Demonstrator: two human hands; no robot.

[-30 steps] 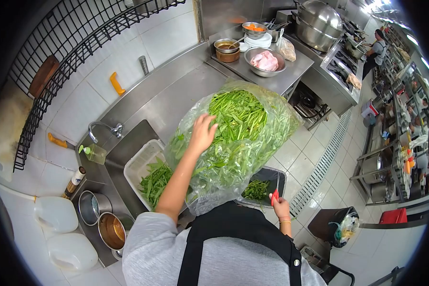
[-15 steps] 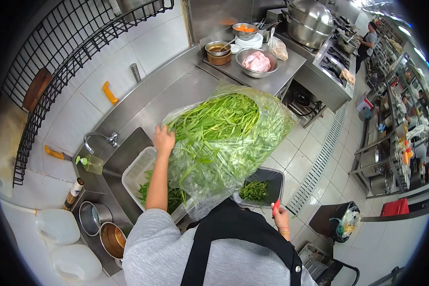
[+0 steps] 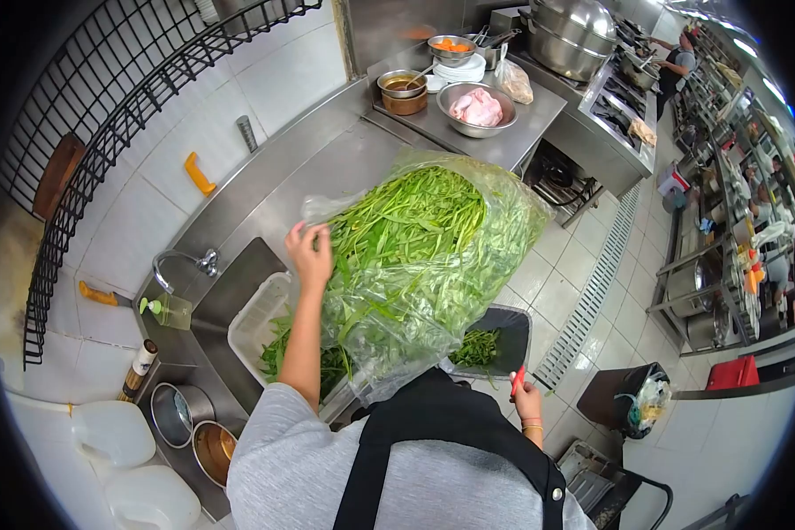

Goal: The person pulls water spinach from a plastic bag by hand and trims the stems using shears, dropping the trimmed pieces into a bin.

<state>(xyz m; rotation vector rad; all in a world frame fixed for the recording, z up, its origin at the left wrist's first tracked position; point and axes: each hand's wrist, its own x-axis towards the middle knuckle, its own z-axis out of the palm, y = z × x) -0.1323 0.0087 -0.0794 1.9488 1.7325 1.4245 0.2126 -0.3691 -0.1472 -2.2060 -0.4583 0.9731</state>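
A large clear plastic bag (image 3: pixel 514 205) full of leafy green vegetables (image 3: pixel 415 208) lies open in front of me, across the sink's edge. My left hand (image 3: pixel 309 256) is at the bag's left side, fingers apart and slightly bent, just below a loose flap of plastic. My right hand (image 3: pixel 527 402) is closed around a small red-handled tool (image 3: pixel 518 381); its working end is hard to make out. Near it stands a dark bin (image 3: pixel 512 340) with cut greens (image 3: pixel 475 348) inside. Under my left forearm, a white plastic basin (image 3: pixel 249 329) in the sink holds more greens.
A faucet (image 3: pixel 184 263) and soap bottle (image 3: pixel 170 309) stand by the sink. Metal pots (image 3: pixel 178 415) and white jugs (image 3: pixel 113 433) are at left. A bowl of raw meat (image 3: pixel 477 110) sits on the back counter. A trash bin (image 3: pixel 611 402) stands right; another person (image 3: pixel 678 69) works far off.
My left hand has drawn slightly back from the greens, and a flap of the bag now stands out above it. The right hand still holds the red-handled tool, shifted slightly.
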